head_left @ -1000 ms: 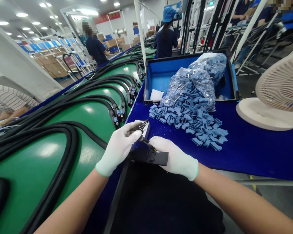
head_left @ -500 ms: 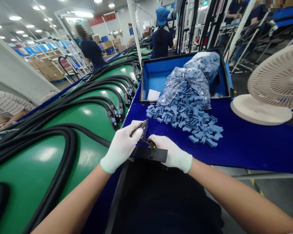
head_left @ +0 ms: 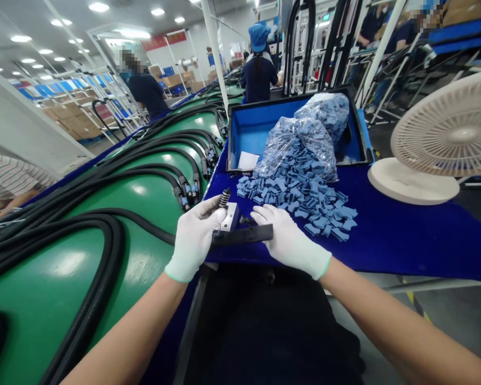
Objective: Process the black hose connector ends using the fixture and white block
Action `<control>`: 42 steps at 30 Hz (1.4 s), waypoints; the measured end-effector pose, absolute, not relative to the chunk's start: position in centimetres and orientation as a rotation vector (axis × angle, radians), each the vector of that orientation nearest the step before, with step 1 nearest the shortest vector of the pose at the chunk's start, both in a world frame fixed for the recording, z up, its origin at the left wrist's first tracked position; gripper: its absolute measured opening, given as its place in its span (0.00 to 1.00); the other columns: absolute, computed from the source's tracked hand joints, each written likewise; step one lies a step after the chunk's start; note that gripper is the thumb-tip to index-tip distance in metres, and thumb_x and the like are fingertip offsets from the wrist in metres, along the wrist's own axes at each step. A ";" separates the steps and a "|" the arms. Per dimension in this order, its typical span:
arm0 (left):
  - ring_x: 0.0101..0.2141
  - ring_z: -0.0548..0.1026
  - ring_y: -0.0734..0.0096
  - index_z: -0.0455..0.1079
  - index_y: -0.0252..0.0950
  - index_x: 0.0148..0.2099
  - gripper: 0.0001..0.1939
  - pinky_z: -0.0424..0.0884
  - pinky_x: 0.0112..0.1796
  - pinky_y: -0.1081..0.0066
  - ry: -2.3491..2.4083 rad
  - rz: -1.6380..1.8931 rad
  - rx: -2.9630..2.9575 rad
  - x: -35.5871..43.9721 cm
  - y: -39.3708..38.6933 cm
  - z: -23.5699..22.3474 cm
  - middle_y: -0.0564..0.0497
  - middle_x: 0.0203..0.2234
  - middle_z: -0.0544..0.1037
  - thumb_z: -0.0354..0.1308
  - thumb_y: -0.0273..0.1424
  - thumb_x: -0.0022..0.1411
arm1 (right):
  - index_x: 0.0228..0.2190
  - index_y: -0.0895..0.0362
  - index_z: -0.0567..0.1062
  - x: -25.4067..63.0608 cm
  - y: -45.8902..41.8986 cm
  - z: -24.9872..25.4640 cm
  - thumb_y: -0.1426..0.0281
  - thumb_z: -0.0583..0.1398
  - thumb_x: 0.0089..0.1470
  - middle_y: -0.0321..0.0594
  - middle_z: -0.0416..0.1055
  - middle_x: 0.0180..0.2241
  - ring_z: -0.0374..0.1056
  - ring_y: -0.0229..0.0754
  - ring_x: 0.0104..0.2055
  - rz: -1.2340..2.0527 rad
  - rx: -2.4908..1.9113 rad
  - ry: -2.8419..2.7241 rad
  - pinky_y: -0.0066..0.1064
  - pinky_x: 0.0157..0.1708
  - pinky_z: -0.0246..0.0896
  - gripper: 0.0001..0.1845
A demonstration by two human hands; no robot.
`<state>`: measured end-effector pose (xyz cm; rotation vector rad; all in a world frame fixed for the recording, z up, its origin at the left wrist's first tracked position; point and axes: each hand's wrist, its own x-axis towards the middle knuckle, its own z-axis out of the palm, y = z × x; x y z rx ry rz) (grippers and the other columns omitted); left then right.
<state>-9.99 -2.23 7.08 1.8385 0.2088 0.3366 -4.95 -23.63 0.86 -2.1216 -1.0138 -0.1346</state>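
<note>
My left hand (head_left: 196,235), in a white glove, is closed round a black cable end, and its ribbed, spring-like tip (head_left: 224,198) sticks up past the thumb. Just beside these fingers sits a silvery metal block (head_left: 230,216) with holes. A black bar (head_left: 244,234) reaches from the block towards my other side. Behind the bar's far end is my right hand (head_left: 288,238), also gloved, its fingers bent together. Near those fingertips shows a small dark part (head_left: 246,220); whether they grip it or the bar is unclear.
Loose blue clips (head_left: 300,198) lie heaped in front of plastic bags (head_left: 300,141) and a blue bin (head_left: 246,128). A beige fan (head_left: 417,182) stands right. Black hoses with connectors (head_left: 184,192) run along the green bench (head_left: 144,251) at left. Other people are beyond.
My right hand has moved right, away from my left. The black bar now looks narrower and tilts up at its right end. More of the metal block shows; the ribbed tip points more upright.
</note>
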 end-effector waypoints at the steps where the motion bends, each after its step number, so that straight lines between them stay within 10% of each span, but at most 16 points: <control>1: 0.48 0.81 0.55 0.78 0.35 0.60 0.25 0.76 0.52 0.61 0.209 0.344 1.843 -10.1 -2.2 7.0 0.45 0.50 0.83 0.68 0.37 0.62 | 0.58 0.56 0.72 -5.2 -23.8 1.0 0.74 0.68 0.51 0.53 0.69 0.60 0.65 0.58 0.62 -0.112 -2.086 -0.960 0.52 0.63 0.60 0.32; 9: 0.50 0.79 0.60 0.81 0.41 0.54 0.15 0.74 0.54 0.64 -0.389 0.202 2.209 -11.2 -1.4 6.2 0.48 0.48 0.82 0.65 0.28 0.66 | 0.50 0.55 0.73 -6.9 -23.7 2.1 0.72 0.67 0.55 0.40 0.78 0.45 0.76 0.44 0.46 0.379 -1.465 -0.595 0.37 0.49 0.71 0.21; 20: 0.43 0.76 0.65 0.78 0.41 0.54 0.13 0.73 0.45 0.65 -0.749 0.259 2.339 -11.1 -0.9 4.4 0.47 0.43 0.78 0.59 0.28 0.71 | 0.52 0.54 0.66 -6.9 -22.3 1.7 0.80 0.67 0.46 0.35 0.75 0.35 0.76 0.43 0.32 0.701 -1.272 -0.504 0.37 0.36 0.73 0.33; 26: 0.42 0.77 0.65 0.51 0.43 0.76 0.59 0.75 0.46 0.64 -0.250 -0.089 2.166 -8.5 -0.1 4.0 0.48 0.50 0.75 0.77 0.30 0.46 | 0.48 0.54 0.71 -6.9 -21.9 1.6 0.82 0.67 0.44 0.36 0.76 0.40 0.74 0.40 0.37 0.560 -1.361 -0.487 0.32 0.36 0.72 0.29; 30: 0.37 0.75 0.64 0.76 0.41 0.54 0.27 0.72 0.40 0.67 -0.085 0.201 2.368 -10.9 -1.4 3.8 0.52 0.37 0.78 0.74 0.36 0.51 | 0.46 0.55 0.74 -6.8 -22.0 1.1 0.79 0.69 0.44 0.39 0.78 0.41 0.76 0.42 0.38 0.477 -1.313 -0.401 0.35 0.39 0.74 0.25; 33: 0.27 0.72 0.66 0.76 0.38 0.32 0.11 0.69 0.31 0.68 0.118 0.087 2.191 -14.3 -2.5 2.9 0.52 0.25 0.75 0.66 0.40 0.61 | 0.46 0.54 0.73 -8.2 -21.8 0.4 0.74 0.69 0.50 0.43 0.78 0.48 0.78 0.44 0.40 0.282 -1.132 -0.256 0.41 0.43 0.77 0.20; 38: 0.36 0.78 0.66 0.75 0.39 0.48 0.12 0.78 0.38 0.67 0.382 0.169 1.169 -15.6 -0.9 1.8 0.48 0.37 0.79 0.61 0.40 0.67 | 0.47 0.52 0.77 -10.2 -21.4 -0.2 0.66 0.76 0.45 0.40 0.78 0.51 0.77 0.47 0.48 0.463 -1.330 -0.648 0.40 0.49 0.76 0.27; 42: 0.25 0.68 0.80 0.71 0.35 0.45 0.07 0.72 0.29 0.77 0.369 0.360 0.974 -13.4 2.0 3.4 0.55 0.27 0.69 0.63 0.26 0.64 | 0.47 0.56 0.78 -4.6 -22.5 0.0 0.64 0.65 0.64 0.45 0.77 0.48 0.74 0.47 0.49 0.009 -2.084 -0.826 0.40 0.53 0.70 0.12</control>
